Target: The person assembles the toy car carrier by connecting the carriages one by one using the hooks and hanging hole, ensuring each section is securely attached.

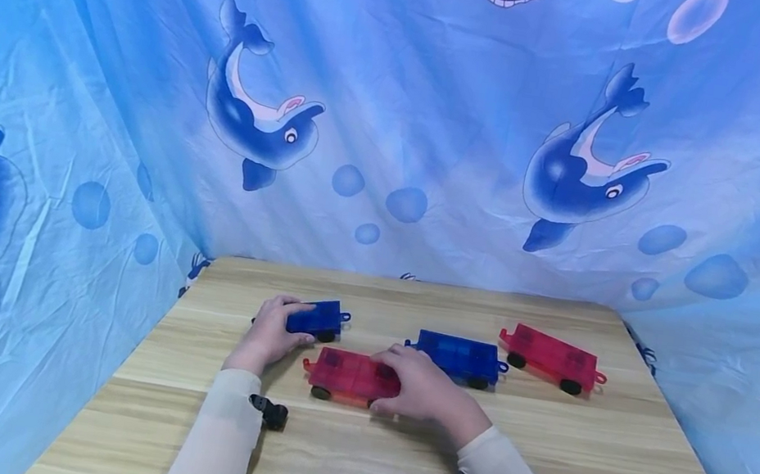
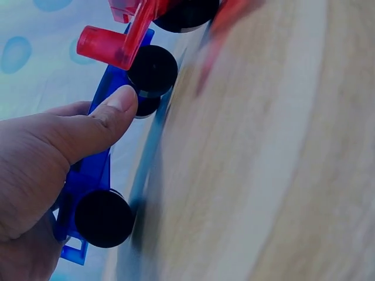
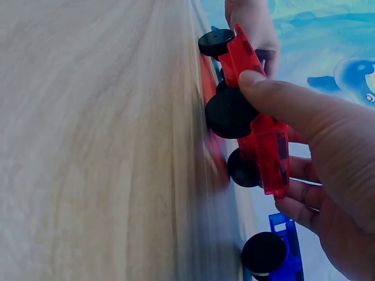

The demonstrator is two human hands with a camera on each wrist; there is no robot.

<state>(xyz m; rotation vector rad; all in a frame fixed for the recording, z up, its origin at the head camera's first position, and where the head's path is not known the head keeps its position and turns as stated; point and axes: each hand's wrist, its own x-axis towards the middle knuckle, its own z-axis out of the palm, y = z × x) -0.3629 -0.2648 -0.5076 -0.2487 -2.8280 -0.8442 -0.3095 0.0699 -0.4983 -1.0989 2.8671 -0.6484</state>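
Observation:
On the left side of the table, my left hand [image 1: 273,330] grips a blue toy train car [image 1: 318,318] from above. In the left wrist view its thumb presses that car's side near a black wheel [image 2: 152,70]. My right hand [image 1: 426,389] holds a red toy train car [image 1: 349,375] by its right end, closer to me than the blue one. The right wrist view shows thumb and fingers on either side of the red car [image 3: 269,146]. The red car's hook [image 2: 108,47] points toward the left hand. Whether its wheels touch the table is hard to tell.
A second blue car [image 1: 456,355] stands just behind my right hand. Farther right, another red car [image 1: 555,357] sits at an angle. Wood-grain tabletop [image 1: 328,469] runs beneath them, and a blue dolphin-print curtain [image 1: 405,125] hangs behind and at both sides.

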